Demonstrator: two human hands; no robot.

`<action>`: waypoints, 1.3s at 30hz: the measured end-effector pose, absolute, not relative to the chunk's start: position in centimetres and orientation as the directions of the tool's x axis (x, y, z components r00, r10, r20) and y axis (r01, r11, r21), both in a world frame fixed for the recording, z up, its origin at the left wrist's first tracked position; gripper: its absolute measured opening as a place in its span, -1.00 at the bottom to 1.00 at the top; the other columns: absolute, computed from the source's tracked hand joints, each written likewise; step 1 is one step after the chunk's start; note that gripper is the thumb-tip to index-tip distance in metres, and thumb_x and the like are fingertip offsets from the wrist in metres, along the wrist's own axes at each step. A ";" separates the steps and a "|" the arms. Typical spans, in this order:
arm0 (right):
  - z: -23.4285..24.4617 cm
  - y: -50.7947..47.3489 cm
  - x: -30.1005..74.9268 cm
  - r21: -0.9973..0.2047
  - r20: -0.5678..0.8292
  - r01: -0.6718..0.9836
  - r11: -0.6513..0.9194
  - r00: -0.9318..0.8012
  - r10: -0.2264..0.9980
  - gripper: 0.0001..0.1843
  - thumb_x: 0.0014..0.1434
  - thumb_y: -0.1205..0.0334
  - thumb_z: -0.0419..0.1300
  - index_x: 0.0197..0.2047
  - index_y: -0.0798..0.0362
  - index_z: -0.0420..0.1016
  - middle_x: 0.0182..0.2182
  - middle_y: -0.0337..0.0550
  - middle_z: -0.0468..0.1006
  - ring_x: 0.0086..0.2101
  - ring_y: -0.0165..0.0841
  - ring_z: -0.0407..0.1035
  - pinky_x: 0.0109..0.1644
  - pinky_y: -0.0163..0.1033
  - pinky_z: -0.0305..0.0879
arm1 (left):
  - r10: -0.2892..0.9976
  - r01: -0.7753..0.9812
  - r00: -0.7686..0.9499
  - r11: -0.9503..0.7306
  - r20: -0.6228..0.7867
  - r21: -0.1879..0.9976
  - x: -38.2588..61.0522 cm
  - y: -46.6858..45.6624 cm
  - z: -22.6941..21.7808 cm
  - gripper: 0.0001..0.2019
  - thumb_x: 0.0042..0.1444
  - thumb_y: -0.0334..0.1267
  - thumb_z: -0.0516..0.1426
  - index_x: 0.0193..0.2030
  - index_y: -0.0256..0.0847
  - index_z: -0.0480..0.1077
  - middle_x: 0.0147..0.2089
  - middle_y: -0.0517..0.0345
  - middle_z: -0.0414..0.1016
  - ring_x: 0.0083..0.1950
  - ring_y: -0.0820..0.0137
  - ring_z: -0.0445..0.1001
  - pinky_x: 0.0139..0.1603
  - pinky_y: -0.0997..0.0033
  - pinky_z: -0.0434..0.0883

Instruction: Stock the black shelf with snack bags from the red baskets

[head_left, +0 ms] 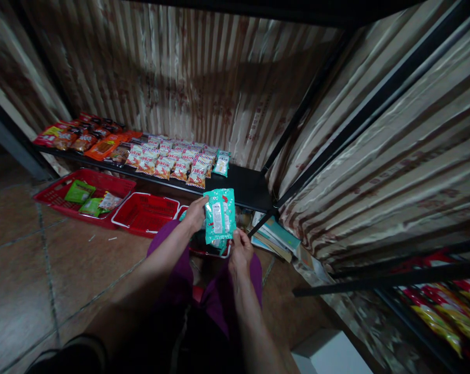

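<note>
Between my hands is a teal snack bag (220, 215), held up in front of the low shelf with its printed label facing me. My left hand (196, 213) pinches its left edge near the upper corner. At the lower right corner, my right hand (241, 249) grips it with thumb and fingers. Below the bag, a red basket (205, 253) sits partly hidden by it and my legs, with more teal packaging inside. A similar teal bag (221, 163) stands on the shelf at the right end of several white-and-orange snack bags (172, 158).
The black shelf (250, 187) runs across, with red and orange snack bags (86, 135) at its left. Two red baskets stand on the floor: one holding green packets (80, 191), the other basket (145, 212) beside it. Books (277, 234), a white box (332, 356) and black posts are at right.
</note>
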State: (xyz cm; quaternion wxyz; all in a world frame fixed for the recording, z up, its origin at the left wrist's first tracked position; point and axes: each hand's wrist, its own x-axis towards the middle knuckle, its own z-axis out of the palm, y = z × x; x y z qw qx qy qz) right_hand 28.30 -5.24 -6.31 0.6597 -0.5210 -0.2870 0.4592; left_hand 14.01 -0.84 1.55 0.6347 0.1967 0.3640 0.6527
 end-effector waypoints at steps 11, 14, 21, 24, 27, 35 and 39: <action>-5.5 -5.3 28.4 -0.917 -0.115 -0.389 0.090 0.473 0.874 -0.56 -0.19 -0.02 0.34 -0.27 0.08 0.48 -0.46 -0.28 0.53 -0.54 -0.51 0.35 -0.47 -0.38 0.31 | 0.980 -0.543 0.113 0.200 -0.166 0.815 14.5 -3.5 1.5 -0.77 -0.12 -0.23 0.29 -0.29 -0.23 0.45 -0.28 0.04 0.54 -0.25 0.32 0.50 -0.31 0.42 0.41; -5.5 -5.1 28.6 -0.914 -0.121 -0.392 0.104 0.507 0.854 -0.56 -0.21 -0.02 0.35 -0.28 0.07 0.48 -0.46 -0.26 0.54 -0.54 -0.50 0.36 -0.48 -0.38 0.31 | 0.984 -0.514 0.092 0.176 -0.150 0.840 14.7 -4.2 1.2 -0.78 -0.15 -0.27 0.30 -0.31 -0.18 0.45 -0.26 0.08 0.53 -0.18 0.34 0.50 -0.28 0.46 0.40; -6.3 -5.0 28.8 -0.928 -0.093 -0.355 0.114 0.516 0.852 -0.62 -0.14 -0.01 0.32 -0.30 0.04 0.47 -0.47 -0.28 0.55 -0.52 -0.48 0.40 -0.46 -0.38 0.33 | 0.969 -0.472 0.156 0.246 -0.194 0.847 15.4 -4.0 -0.5 -0.57 -0.29 -0.24 0.36 -0.22 -0.26 0.43 -0.35 0.13 0.52 -0.36 0.41 0.49 -0.30 0.45 0.37; -6.3 -5.0 28.8 -0.912 -0.126 -0.397 0.103 0.510 0.851 -0.60 -0.18 0.00 0.34 -0.29 0.05 0.48 -0.45 -0.27 0.55 -0.52 -0.48 0.40 -0.45 -0.38 0.34 | 0.979 -0.491 0.108 0.204 -0.173 0.847 15.8 -3.7 -0.8 -0.55 -0.33 -0.25 0.37 -0.22 -0.28 0.44 -0.38 0.13 0.54 -0.38 0.41 0.48 -0.26 0.43 0.37; -5.9 -5.0 29.0 -0.900 -0.144 -0.424 0.099 0.505 0.851 -0.58 -0.22 0.01 0.37 -0.30 0.05 0.48 -0.44 -0.27 0.55 -0.51 -0.49 0.40 -0.45 -0.39 0.34 | 0.985 -0.490 0.094 0.173 -0.145 0.855 16.0 -3.5 -0.6 -0.54 -0.33 -0.23 0.37 -0.20 -0.28 0.45 -0.38 0.13 0.56 -0.37 0.40 0.49 -0.24 0.42 0.37; -5.0 -5.2 29.8 -0.907 -0.113 -0.410 0.090 0.445 0.889 -0.64 -0.17 0.05 0.35 -0.31 0.07 0.49 -0.45 -0.28 0.56 -0.52 -0.50 0.38 -0.45 -0.40 0.32 | 0.987 -0.444 0.105 0.154 -0.119 0.883 15.9 -3.6 -0.9 -0.59 -0.25 -0.24 0.33 -0.19 -0.28 0.46 -0.33 0.10 0.57 -0.35 0.39 0.50 -0.28 0.46 0.36; -3.9 -4.7 30.0 -0.898 -0.091 -0.428 0.103 0.408 0.908 -0.60 -0.14 0.01 0.34 -0.26 0.08 0.50 -0.39 -0.24 0.59 -0.42 -0.44 0.44 -0.33 -0.33 0.37 | 0.987 -0.409 0.127 0.140 -0.096 0.902 15.7 -3.7 -1.0 -0.61 -0.20 -0.25 0.31 -0.16 -0.29 0.47 -0.30 0.09 0.57 -0.33 0.40 0.50 -0.29 0.48 0.35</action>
